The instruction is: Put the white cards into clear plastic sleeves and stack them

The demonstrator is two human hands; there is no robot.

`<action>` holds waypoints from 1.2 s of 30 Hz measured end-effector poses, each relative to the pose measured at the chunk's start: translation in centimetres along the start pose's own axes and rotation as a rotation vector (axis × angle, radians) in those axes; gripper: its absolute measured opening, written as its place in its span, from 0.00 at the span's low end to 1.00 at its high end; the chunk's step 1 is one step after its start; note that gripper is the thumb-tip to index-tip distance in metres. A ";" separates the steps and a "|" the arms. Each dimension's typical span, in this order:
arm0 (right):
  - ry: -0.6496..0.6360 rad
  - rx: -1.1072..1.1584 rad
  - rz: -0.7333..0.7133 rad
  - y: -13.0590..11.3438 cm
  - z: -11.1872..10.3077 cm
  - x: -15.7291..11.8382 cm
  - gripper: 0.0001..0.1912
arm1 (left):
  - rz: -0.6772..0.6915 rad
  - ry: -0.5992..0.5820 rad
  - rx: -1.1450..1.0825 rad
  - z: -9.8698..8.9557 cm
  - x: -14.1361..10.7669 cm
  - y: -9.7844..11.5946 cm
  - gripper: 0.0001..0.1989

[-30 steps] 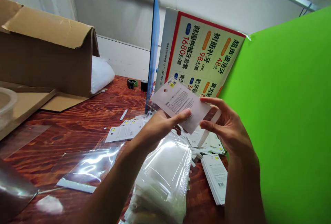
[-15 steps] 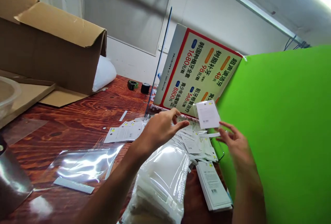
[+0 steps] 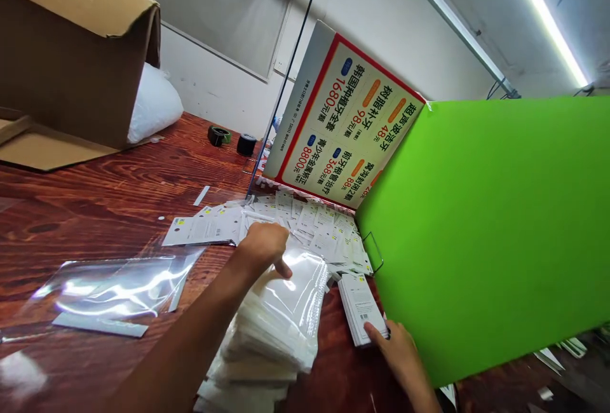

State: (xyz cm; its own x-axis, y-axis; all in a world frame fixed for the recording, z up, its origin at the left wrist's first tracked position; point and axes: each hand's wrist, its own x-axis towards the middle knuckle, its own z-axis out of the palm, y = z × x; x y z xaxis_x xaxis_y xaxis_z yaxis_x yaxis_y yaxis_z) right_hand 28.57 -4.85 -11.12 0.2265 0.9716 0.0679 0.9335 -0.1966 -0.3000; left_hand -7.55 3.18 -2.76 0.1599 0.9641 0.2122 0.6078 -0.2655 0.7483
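Note:
My left hand [image 3: 268, 246] is on the top end of a pile of clear plastic bags [image 3: 281, 318], its fingers curled and pointing down; whether they pinch a bag is hidden. At the lower right, my right hand [image 3: 394, 344] has its thumb on the near end of a stack of white printed cards [image 3: 361, 305], with the fingers round its right side. Beyond both hands lies a loose heap of bagged white cards [image 3: 324, 225]. More such cards [image 3: 204, 229] lie left of my left hand.
A green panel [image 3: 476, 229] stands at the right, joined to a printed sign board [image 3: 343, 121]. An open cardboard box [image 3: 71, 57] is at the upper left. Tape rolls [image 3: 246, 143] sit behind. Clear film [image 3: 114, 286] and a pale strip [image 3: 100, 324] lie on the wooden table [image 3: 143, 190].
My right hand has let go of the bagged card and moved down to the card stack. My left hand has come down onto the clear bags. The view has shifted right.

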 end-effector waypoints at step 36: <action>-0.078 1.151 -0.286 -15.3 -9.8 -0.7 0.23 | -0.024 0.458 -1.249 -2.9 1.6 3.8 0.24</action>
State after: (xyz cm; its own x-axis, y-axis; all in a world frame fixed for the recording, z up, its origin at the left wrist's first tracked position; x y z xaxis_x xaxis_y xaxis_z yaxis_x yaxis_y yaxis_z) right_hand 16.84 -3.85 2.72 -0.0044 0.9743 0.2250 0.1399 0.2234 -0.9646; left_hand -7.28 3.68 2.26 -0.2651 0.9437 0.1979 -0.5502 -0.3166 0.7727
